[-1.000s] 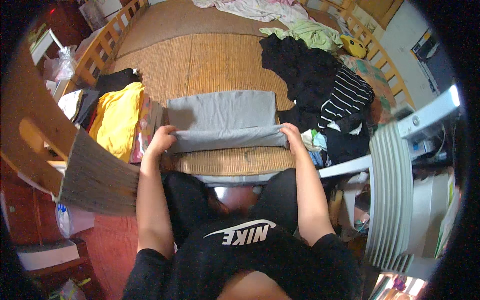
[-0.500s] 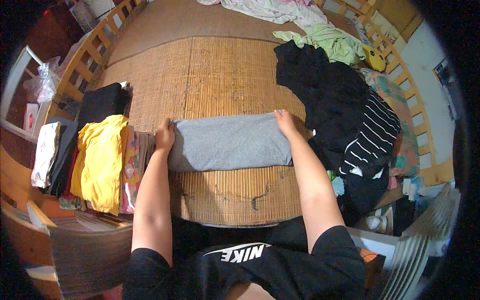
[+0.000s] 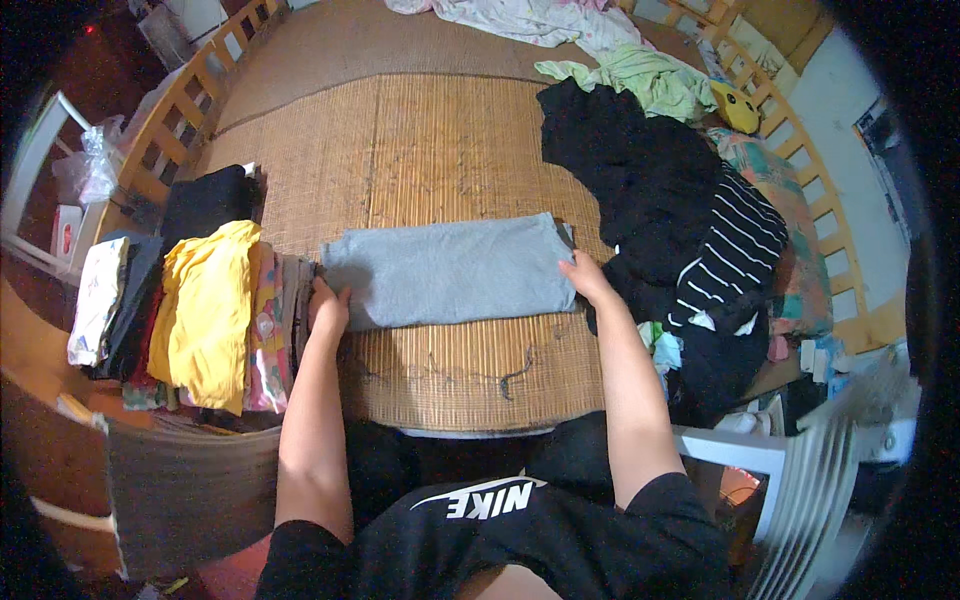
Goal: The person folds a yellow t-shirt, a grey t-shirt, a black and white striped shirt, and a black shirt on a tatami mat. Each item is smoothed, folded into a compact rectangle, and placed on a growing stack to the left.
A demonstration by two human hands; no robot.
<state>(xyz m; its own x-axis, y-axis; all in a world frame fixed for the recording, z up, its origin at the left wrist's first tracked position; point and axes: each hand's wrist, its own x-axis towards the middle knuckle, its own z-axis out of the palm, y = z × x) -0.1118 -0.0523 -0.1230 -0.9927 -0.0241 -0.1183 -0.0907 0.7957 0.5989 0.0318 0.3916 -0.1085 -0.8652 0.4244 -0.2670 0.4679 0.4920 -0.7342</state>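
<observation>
A person kneels at the lower edge of a woven straw bed mat (image 3: 440, 150), both bare forearms reaching up from the bottom of the frame. A grey garment folded into a long flat rectangle (image 3: 450, 272) lies across the middle of the mat, its long sides running left to right. The left hand (image 3: 328, 306) grips the garment's left short end, fingers curled over the cloth. The right hand (image 3: 586, 278) rests on the right short end, fingers bent loosely against the edge; whether it pinches the cloth cannot be told.

Just left of the garment, touching its end, stands a row of folded clothes (image 3: 270, 320), with a folded yellow top (image 3: 205, 310) and a folded black piece (image 3: 205, 205) beyond it. At right, a loose heap of black clothing (image 3: 640, 190) with a black-and-white striped piece (image 3: 735, 255) crowds the garment's right end. A pale green crumpled garment (image 3: 650, 80) lies at upper right.

Bare mat stretches above the garment toward the top of the frame, and a narrower strip lies below it. A wooden slatted rail (image 3: 185, 100) borders the upper left.
</observation>
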